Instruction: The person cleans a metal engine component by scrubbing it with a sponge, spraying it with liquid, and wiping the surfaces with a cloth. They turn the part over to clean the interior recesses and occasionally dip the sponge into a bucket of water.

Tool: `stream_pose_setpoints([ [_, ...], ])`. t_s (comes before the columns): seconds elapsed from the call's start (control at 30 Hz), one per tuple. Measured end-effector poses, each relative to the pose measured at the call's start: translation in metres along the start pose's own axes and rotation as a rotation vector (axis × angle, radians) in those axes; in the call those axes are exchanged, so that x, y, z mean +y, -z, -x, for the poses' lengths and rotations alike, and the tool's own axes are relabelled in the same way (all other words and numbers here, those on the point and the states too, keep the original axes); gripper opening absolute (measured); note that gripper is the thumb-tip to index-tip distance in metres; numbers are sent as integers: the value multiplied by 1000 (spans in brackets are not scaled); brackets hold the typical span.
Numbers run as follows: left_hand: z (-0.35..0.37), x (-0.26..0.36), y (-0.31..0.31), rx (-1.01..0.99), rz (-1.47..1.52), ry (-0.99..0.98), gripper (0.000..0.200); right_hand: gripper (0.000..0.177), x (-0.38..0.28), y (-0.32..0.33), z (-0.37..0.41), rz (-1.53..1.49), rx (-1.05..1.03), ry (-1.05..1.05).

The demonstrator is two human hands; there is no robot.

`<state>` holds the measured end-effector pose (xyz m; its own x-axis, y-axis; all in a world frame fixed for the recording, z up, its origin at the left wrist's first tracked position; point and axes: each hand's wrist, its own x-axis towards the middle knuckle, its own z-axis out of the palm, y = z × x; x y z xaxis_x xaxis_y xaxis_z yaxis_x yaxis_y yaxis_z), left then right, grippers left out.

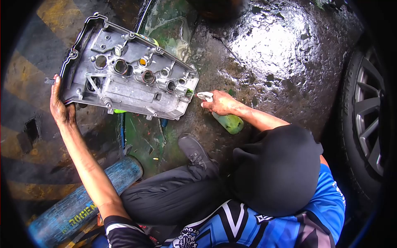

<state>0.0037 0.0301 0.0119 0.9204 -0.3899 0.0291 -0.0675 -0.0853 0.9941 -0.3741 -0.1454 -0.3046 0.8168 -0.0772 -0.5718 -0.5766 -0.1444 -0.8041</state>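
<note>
Valve cover [134, 91] is looking stiff, slick — left grip [61, 103] clasping its rim [73, 54], the best handhold, right grip [223, 103] holding spray bottle [230, 123].

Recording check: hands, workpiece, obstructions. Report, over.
Left hand gripping metal cover at its edge. Right hand on spray bottle, white nozzle toward cover. Nothing visible between nozzle and cover.

Grey cover [136, 91]; green bottle [229, 123] nearby

Spray bottle [231, 123]: neck apparently hidden.
</note>
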Motion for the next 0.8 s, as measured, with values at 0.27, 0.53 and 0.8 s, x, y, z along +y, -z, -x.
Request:
stream_pose_setpoints([
  [0.27, -5, -2, 12, -64, 29, 2, 35, 42, 3, -3, 0, -100, -56, -19],
  [0.53, -11, -8, 22, -77, 38, 11, 37, 43, 7, -4, -3, -48, -71, -35],
  [0.8, -12, -11, 25, -53, 52, 24, 36, 48, 11, -13, -2, -43, -13, -3],
])
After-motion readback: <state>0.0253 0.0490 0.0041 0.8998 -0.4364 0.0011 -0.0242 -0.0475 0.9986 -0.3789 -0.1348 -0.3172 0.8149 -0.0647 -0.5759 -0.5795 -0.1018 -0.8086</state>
